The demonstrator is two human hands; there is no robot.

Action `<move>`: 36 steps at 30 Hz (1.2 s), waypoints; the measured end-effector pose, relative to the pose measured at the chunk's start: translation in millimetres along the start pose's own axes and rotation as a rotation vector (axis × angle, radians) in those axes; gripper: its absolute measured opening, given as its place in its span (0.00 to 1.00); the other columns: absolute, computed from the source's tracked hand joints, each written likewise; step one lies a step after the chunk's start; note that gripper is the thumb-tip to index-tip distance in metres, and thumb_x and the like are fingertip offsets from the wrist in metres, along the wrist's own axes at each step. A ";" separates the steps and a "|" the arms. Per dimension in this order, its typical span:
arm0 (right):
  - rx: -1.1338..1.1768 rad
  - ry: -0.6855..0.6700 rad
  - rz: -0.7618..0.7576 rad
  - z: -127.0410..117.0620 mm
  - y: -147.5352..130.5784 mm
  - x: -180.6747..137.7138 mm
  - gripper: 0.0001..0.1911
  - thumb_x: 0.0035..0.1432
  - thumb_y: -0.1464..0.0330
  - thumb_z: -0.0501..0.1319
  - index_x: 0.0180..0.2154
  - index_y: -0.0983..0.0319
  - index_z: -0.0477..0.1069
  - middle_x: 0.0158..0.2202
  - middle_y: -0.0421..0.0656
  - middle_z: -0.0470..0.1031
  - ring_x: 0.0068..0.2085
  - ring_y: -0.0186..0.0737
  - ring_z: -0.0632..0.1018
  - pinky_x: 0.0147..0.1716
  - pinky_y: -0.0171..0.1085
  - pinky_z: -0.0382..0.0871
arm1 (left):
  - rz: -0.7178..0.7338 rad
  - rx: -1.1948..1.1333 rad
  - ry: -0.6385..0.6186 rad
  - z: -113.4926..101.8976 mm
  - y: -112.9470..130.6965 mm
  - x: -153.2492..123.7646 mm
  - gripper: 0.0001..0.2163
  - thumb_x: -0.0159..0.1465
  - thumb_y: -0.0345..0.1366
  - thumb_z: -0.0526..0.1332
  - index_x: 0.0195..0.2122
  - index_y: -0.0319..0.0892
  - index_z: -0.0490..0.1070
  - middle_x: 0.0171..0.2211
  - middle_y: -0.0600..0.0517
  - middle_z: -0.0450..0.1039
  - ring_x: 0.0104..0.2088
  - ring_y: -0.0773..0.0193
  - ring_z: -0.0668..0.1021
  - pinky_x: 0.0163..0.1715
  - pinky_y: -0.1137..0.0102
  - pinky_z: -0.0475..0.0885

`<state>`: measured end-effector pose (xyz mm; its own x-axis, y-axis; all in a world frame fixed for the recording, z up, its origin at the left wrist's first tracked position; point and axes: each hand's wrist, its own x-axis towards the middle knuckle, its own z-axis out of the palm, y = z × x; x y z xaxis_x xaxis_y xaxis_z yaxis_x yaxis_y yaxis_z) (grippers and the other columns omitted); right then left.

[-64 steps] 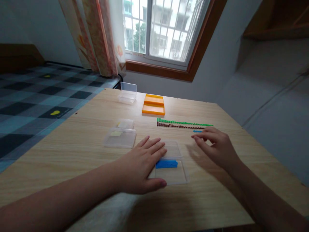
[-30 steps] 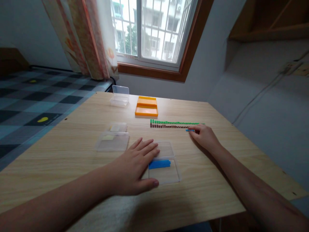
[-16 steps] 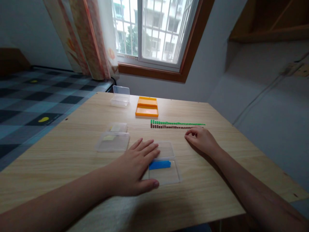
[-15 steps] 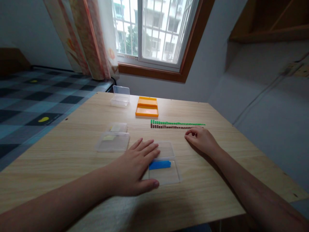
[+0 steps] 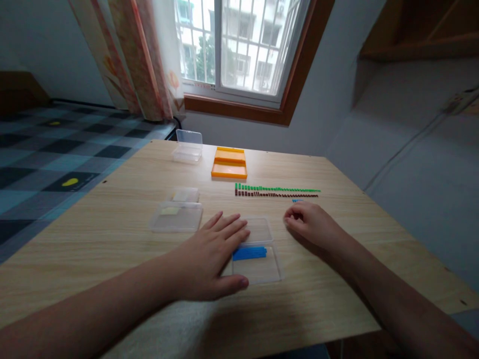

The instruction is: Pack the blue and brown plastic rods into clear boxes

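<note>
My left hand [image 5: 209, 259] lies flat with its fingers spread over the left side of an open clear plastic box [image 5: 258, 271]. Inside that box is a bundle of thin blue sticks [image 5: 250, 253]. To the right of the box, my right hand [image 5: 312, 222] is closed, thumb and forefinger pinched together; whatever they may hold is hidden. Just beyond its knuckles lie a few small blue pieces [image 5: 297, 201]. Farther back run two long rows of small pieces, one of green pieces [image 5: 262, 188] and one of dark brown pieces [image 5: 258, 194], getting shorter toward the right.
An open orange box [image 5: 229, 174] stands behind the rows. Left of it is an open clear box [image 5: 187, 153]. Another clear box [image 5: 181, 224] with pale yellow pieces lies left of my left hand. The wooden table [image 5: 337, 299] meets the wall and bed [image 5: 93, 134].
My right hand has drawn back slightly toward me and left, away from the rows. The small blue pieces by the brown row now show. My left hand stays on the box.
</note>
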<state>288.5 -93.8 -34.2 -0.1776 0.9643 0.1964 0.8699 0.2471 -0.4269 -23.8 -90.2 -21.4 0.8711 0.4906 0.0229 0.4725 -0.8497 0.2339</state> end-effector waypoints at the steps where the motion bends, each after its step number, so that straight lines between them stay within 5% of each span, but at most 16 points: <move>1: 0.025 -0.010 -0.029 -1.6 -8.8 -3.6 0.07 0.58 0.72 0.61 0.31 0.61 0.79 0.31 0.42 0.77 0.34 0.39 0.75 0.34 0.36 0.65 | -0.001 0.005 -0.002 0.5 -0.1 0.0 0.39 0.65 0.58 0.63 0.69 0.34 0.62 0.71 0.33 0.56 0.72 0.33 0.58 0.68 0.34 0.50; 9: 0.261 -0.228 -0.338 1.8 -66.6 -36.9 0.07 0.59 0.75 0.64 0.33 0.60 0.80 0.32 0.40 0.75 0.32 0.33 0.74 0.33 0.32 0.63 | -0.009 0.031 -0.025 2.9 0.1 1.4 0.41 0.65 0.60 0.61 0.70 0.35 0.61 0.72 0.33 0.54 0.73 0.35 0.56 0.69 0.37 0.49; 20: 0.221 -0.264 -0.350 -0.8 -60.6 -32.9 0.08 0.63 0.70 0.64 0.35 0.60 0.84 0.28 0.40 0.74 0.30 0.33 0.73 0.30 0.33 0.60 | -0.009 0.022 -0.019 1.1 1.0 1.1 0.39 0.65 0.59 0.62 0.69 0.36 0.61 0.72 0.35 0.55 0.72 0.35 0.56 0.70 0.38 0.48; 27: 0.179 -0.319 -0.573 -9.6 -53.2 -33.1 0.13 0.66 0.68 0.59 0.39 0.60 0.83 0.30 0.42 0.70 0.29 0.35 0.70 0.30 0.36 0.59 | 0.003 0.009 0.013 3.9 -0.4 1.4 0.39 0.65 0.59 0.62 0.69 0.36 0.62 0.72 0.34 0.56 0.72 0.35 0.57 0.70 0.39 0.47; 36: 0.088 -0.325 -0.543 -6.7 -57.7 -33.7 0.13 0.63 0.71 0.59 0.27 0.62 0.76 0.29 0.40 0.67 0.28 0.33 0.67 0.29 0.36 0.56 | 0.005 0.010 0.017 3.5 0.8 1.3 0.39 0.66 0.60 0.61 0.69 0.36 0.61 0.72 0.34 0.56 0.72 0.36 0.57 0.70 0.39 0.47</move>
<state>247.3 -141.2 -10.2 -0.7249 0.6759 0.1330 0.5785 0.7021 -0.4151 -21.8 -90.9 -24.6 0.8710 0.4896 0.0410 0.4695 -0.8540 0.2240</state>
